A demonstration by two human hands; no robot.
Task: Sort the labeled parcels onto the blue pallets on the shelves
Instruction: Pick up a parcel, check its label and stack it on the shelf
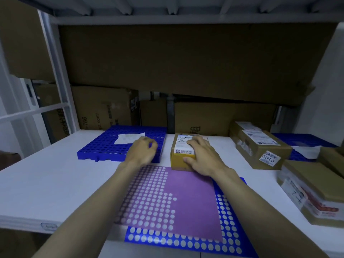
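A small yellow-brown parcel (179,161) with a white label stands on the white shelf just behind the near blue pallet (227,216). My right hand (202,157) lies over its top, thumb curled round its front edge. My left hand (143,151) hovers with loosely curled fingers over the right edge of the far-left blue pallet (104,146), holding nothing. A white paper (128,138) lies on that pallet. A purple sheet (186,198) covers much of the near pallet.
Several labelled cardboard parcels (260,148) sit at the right, partly over another blue pallet (301,138). A larger taped parcel (312,194) lies at the right front. Big cardboard boxes (104,107) line the back wall. The upper shelf (167,17) hangs close overhead.
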